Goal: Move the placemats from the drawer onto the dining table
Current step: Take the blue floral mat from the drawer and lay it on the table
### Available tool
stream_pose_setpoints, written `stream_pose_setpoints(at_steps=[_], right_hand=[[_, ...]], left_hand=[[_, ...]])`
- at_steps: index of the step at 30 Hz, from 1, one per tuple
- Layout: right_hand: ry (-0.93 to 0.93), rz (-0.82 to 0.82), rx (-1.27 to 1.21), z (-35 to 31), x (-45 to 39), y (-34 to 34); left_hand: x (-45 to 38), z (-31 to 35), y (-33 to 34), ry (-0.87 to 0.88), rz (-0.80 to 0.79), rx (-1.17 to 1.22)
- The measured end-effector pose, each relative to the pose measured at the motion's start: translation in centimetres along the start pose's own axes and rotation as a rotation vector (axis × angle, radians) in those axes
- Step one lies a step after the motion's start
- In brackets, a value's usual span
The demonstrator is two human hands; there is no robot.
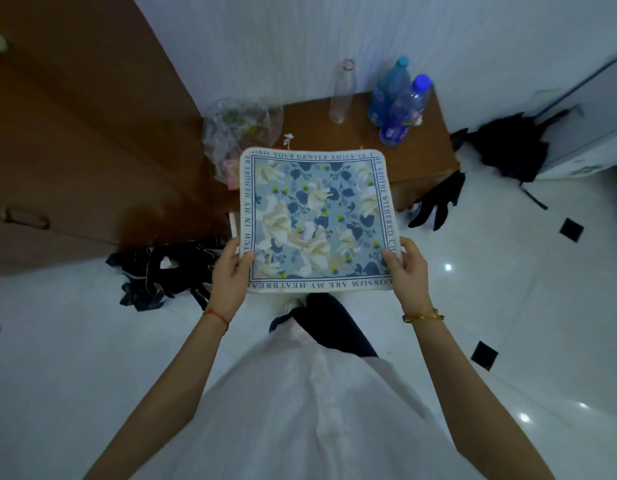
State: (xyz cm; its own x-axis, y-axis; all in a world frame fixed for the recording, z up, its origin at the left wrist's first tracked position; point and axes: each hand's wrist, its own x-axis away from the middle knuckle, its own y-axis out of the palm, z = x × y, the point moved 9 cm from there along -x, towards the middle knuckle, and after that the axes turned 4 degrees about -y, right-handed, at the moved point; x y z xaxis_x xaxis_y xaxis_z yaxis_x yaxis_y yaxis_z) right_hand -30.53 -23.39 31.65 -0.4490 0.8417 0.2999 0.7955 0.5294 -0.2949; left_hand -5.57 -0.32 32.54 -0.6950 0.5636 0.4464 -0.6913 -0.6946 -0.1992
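A square placemat (317, 220) with a blue and cream flower print and a lettered border is held flat in front of me, above the floor and the front of a low brown cabinet (421, 157). My left hand (231, 275) grips its near left corner, thumb on top. My right hand (406, 271) grips its near right corner the same way. Just under the mat's left edge a pale strip (233, 225) shows; I cannot tell whether it is the drawer. No dining table is in view.
On the cabinet top stand a clear empty bottle (341, 91), two blue bottles (400, 105) and a crumpled plastic bag (237, 133). A tall brown wardrobe (85, 150) fills the left. Dark clothes (161, 271) lie on the white tiled floor, more dark fabric (508, 147) at right.
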Motion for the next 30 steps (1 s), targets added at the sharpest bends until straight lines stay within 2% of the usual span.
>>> stream_pose_setpoints(at_steps=[10,17,23,30], right_hand=[[-0.035,0.281,-0.119,-1.5,8.9,-9.4],[-0.066,0.505,-0.194,-0.8,16.0,-17.4],[-0.028,0.764,-0.205,3.2,24.1,-25.5],[0.098,1.034,-0.175,9.9,36.4,-37.0]], left_hand=[[3.5,7.6,6.4,0.184,-0.216,-0.055],[7.4,12.0,14.9,0.268,-0.434,-0.091],[11.4,12.6,25.5,0.303,-0.649,-0.184],[22.0,12.5,42.0,0.42,-0.924,-0.3]])
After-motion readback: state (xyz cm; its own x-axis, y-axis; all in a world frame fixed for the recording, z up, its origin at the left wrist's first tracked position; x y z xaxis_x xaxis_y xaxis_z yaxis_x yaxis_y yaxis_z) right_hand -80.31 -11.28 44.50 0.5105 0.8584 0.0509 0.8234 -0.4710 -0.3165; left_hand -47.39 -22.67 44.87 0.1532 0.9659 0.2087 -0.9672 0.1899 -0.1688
